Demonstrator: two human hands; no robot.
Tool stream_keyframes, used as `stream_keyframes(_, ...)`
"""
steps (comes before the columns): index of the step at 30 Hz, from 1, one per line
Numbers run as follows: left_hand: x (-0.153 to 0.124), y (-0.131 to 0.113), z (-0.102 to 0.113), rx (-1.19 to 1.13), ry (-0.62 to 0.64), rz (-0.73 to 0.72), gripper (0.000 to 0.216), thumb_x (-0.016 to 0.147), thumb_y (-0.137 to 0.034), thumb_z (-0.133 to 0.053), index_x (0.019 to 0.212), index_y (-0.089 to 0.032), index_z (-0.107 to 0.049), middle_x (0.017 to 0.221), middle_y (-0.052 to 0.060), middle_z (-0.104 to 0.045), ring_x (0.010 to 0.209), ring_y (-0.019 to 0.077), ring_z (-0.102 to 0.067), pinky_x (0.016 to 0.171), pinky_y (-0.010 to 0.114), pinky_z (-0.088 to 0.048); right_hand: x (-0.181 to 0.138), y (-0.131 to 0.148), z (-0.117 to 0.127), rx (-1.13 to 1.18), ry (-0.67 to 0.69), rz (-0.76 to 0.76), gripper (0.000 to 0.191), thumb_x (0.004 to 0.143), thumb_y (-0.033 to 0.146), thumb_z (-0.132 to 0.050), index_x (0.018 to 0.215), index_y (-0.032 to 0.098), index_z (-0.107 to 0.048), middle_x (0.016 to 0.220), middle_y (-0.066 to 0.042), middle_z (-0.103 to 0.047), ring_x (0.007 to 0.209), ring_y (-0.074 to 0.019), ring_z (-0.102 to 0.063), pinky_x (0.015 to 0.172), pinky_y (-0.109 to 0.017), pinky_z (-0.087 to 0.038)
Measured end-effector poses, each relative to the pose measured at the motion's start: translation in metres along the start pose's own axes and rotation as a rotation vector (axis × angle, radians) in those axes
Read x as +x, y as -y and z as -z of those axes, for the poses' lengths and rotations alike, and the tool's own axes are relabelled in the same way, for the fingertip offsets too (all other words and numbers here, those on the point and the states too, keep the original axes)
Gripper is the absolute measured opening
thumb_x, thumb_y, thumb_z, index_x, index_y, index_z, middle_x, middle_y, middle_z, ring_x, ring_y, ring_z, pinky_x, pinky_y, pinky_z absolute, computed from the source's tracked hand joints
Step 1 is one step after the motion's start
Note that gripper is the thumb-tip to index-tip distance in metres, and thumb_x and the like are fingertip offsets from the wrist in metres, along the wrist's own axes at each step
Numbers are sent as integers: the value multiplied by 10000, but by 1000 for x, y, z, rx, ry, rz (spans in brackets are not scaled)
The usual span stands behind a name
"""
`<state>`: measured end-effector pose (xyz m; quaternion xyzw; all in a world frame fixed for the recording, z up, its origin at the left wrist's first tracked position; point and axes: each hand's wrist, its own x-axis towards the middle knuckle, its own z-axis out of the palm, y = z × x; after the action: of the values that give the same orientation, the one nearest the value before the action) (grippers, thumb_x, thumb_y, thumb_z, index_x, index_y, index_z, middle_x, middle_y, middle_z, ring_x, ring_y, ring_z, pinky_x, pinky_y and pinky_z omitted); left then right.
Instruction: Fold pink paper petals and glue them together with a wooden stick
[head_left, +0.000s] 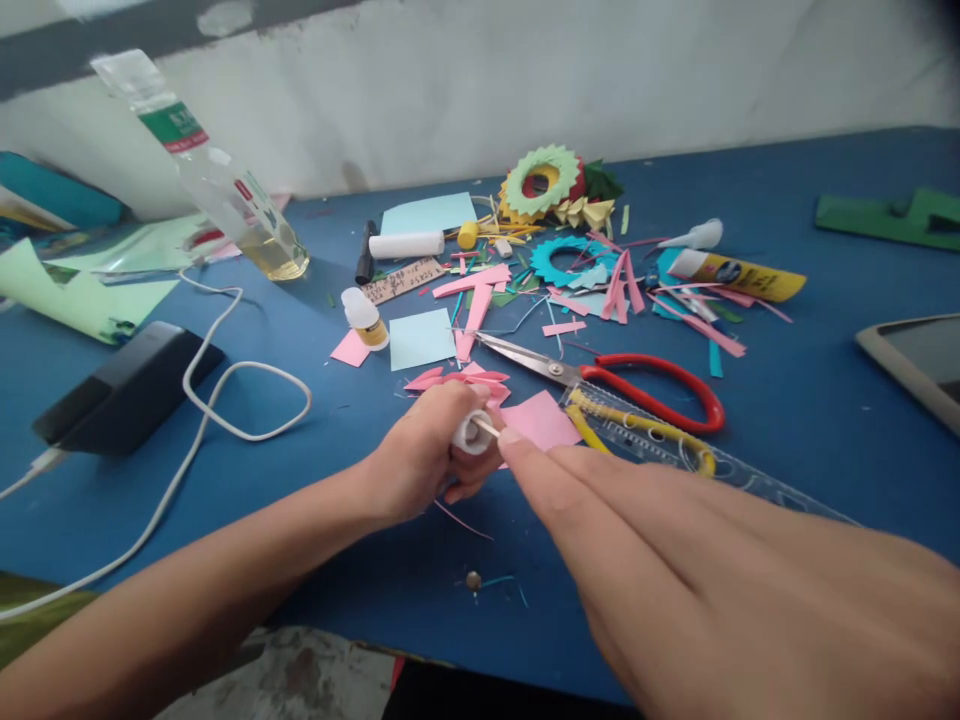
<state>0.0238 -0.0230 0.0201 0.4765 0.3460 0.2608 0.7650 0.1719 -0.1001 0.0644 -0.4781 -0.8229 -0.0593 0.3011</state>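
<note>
My left hand [427,450] is closed round a small white cap or bottle [471,436] just above the blue table [337,540]. My right hand [675,560] reaches in from the lower right, close to the camera, its fingers stretched toward the white piece; a thin pin-like stick [486,427] runs between its fingertip and the white piece. Right behind the hands lie a folded pink paper shape [457,380] and a pink paper square [541,420].
Red-handled scissors [622,385], a clear ruler [675,450] and a yellow cord lie to the right. Paper scraps, paper rosettes [541,180], a small glue bottle [365,318], a yellow glue tube [739,273], a plastic bottle [217,185], a power bank [124,390] with white cable, and a tablet [919,360].
</note>
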Motion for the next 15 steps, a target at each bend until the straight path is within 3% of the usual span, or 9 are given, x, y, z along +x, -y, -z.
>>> stream_keyframes(6, -2, -6, 5, -115, 168, 134, 418, 746, -402, -393, 402, -217, -242, 348, -67, -180, 309, 55, -139, 272, 183, -154, 10, -18, -8, -68, -108, 251, 336, 824, 95, -396, 854, 132, -729, 683, -47, -717, 441, -147, -597, 303, -252, -387)
stream_keyframes(9, -3, -9, 9, -169, 234, 192, 407, 742, -363, -386, 390, -219, -241, 330, -68, -162, 291, 57, -121, 246, 176, -144, 19, -21, -6, -89, -108, 297, 337, 794, 65, -399, 817, 114, -732, 663, -40, -713, 443, -159, -603, 335, -278, -413)
stream_keyframes(15, -2, -12, 18, -166, 398, 342, 428, 736, -408, -390, 378, -228, -239, 316, -57, -170, 285, 65, -130, 237, 194, -162, 20, -25, -7, -139, -52, 323, 428, 892, 101, -316, 794, 190, -724, 678, -3, -718, 482, -138, -602, 372, -262, -393)
